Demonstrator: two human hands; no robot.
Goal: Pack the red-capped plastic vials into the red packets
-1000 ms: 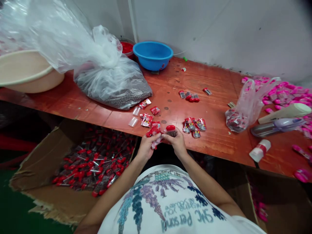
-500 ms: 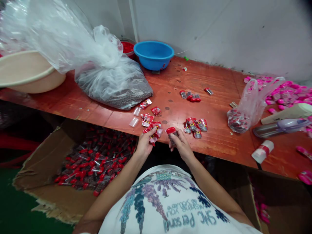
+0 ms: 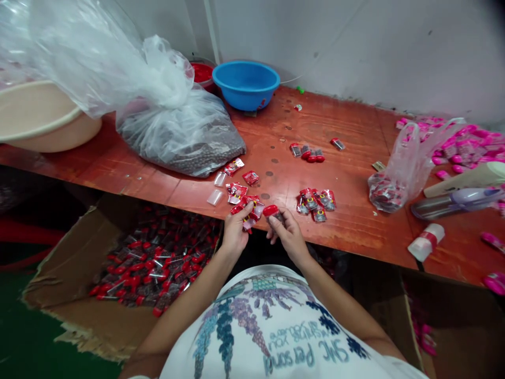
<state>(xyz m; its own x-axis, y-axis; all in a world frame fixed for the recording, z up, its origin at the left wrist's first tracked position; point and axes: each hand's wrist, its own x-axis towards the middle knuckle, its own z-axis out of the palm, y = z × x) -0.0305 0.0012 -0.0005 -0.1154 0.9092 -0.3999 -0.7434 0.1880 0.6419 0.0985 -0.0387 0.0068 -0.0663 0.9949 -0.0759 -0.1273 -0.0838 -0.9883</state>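
Red-capped container (image 3: 273, 212) resting in the right hand's (image 3: 288, 231) closed grip, left hand (image 3: 236, 230) clamping red printed wrappers (image 3: 248, 210) beside it.

- The left hand (image 3: 236, 230) is at the table (image 3: 347, 221)'s front edge, its thumb and fingers closed in a pinch.
- The right hand (image 3: 290, 234) is at that same table edge, apart from the left, its thumb laid across and its fingers curled in a grip.
- Both wrists are on the wearer's side of the table edge.
- The left forearm (image 3: 197, 300) and right forearm (image 3: 339, 302), both bare, slant inward toward the table.
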